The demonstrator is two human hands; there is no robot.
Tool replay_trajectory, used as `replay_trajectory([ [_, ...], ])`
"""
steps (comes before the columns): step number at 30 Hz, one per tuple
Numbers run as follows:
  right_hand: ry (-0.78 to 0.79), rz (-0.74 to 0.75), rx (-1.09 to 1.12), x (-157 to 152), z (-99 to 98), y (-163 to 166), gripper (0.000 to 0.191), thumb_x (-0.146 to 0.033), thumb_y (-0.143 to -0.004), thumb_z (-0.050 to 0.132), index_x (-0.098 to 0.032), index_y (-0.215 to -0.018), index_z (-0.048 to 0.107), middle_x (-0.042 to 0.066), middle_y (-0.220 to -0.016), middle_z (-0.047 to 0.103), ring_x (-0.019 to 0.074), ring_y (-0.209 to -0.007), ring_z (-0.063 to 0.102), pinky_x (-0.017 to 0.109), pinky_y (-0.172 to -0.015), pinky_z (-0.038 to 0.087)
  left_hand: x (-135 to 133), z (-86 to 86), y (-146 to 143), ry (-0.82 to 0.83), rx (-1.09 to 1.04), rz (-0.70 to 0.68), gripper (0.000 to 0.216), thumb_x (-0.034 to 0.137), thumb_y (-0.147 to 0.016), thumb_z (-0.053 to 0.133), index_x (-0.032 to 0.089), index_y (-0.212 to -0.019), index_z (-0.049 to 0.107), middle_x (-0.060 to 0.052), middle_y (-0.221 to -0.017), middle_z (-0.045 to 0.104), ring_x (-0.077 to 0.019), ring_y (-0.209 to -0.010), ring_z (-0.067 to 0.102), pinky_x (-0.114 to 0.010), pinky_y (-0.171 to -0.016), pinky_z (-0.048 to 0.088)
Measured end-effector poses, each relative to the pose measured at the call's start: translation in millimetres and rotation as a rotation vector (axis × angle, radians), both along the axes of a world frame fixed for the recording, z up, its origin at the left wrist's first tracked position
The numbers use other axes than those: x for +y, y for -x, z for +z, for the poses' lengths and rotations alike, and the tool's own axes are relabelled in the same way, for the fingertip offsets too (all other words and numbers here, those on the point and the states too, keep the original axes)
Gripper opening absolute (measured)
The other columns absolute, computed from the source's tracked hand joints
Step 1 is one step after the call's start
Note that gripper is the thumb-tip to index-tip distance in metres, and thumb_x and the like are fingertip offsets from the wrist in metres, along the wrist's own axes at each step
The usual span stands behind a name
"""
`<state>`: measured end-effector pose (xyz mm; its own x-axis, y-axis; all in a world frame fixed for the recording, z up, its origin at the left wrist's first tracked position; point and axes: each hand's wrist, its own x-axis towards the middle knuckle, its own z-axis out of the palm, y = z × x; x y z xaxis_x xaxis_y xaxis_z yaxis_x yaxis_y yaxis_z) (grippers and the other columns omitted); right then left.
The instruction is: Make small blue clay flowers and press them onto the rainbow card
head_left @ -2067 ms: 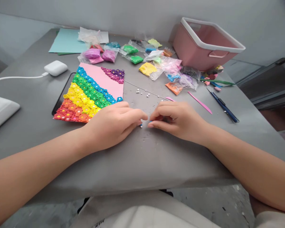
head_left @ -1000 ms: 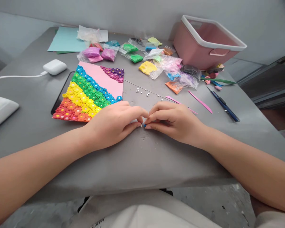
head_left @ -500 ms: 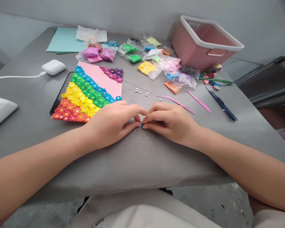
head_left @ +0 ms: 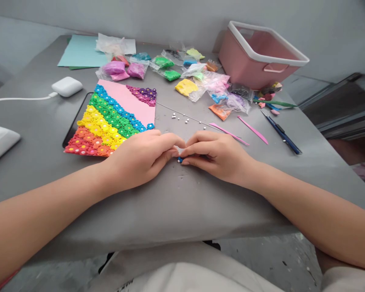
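Observation:
A tiny blue clay flower (head_left: 179, 160) with a white dot sits between my hands, just above or on the grey table. My right hand (head_left: 217, 156) pinches it from the right between thumb and fingers. From the left, my left hand (head_left: 144, 156) has its thumb and fingertips closed at the flower's upper edge; the exact contact is hidden. Left of the hands lies a pink card (head_left: 115, 91) covered in bands of red, orange, yellow, green, blue and purple clay flowers. My left hand overlaps its lower right corner.
Small white balls (head_left: 186, 121) lie beside a thin metal rod (head_left: 182, 114). Pink modelling tools (head_left: 252, 129) and a blue craft knife (head_left: 282, 132) are at right. Bagged clay (head_left: 187, 86) spreads behind, near a pink basket (head_left: 241, 59). A white case (head_left: 67, 86) with a cable stands left.
My left thumb has shifted slightly up off the front of the blue flower, showing more of it and its white dot. The whole view has moved slightly; my right hand keeps its pinch.

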<state>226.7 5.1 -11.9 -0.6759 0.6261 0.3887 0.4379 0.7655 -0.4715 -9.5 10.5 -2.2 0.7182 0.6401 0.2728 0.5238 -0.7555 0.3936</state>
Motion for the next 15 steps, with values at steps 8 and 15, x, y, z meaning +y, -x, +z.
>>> replay_trajectory([
  [8,0.010,0.068,-0.008,0.0,2.1,-2.1,0.013,-0.020,-0.095,0.065,-0.020,-0.100,0.076,0.007,-0.096,0.073,0.0150,-0.083,0.068,0.027,-0.075,0.056,-3.9,3.5,-1.5,0.013,-0.029,0.032,0.026,0.025,-0.101,0.044,0.018,-0.115,0.065,-0.005,-0.099,0.077,-0.0199,-0.089,0.071,-0.029,-0.078,0.049],
  [15,-0.002,-0.016,-0.034,-0.2,1.4,0.5,0.008,-0.022,-0.092,0.070,-0.017,-0.093,0.077,0.007,-0.091,0.071,0.0149,-0.080,0.067,0.026,-0.073,0.054,-3.5,1.5,-0.7,-0.012,-0.055,0.012,0.025,0.022,-0.100,0.047,0.016,-0.115,0.066,-0.005,-0.095,0.076,-0.0194,-0.086,0.070,-0.029,-0.075,0.049],
])
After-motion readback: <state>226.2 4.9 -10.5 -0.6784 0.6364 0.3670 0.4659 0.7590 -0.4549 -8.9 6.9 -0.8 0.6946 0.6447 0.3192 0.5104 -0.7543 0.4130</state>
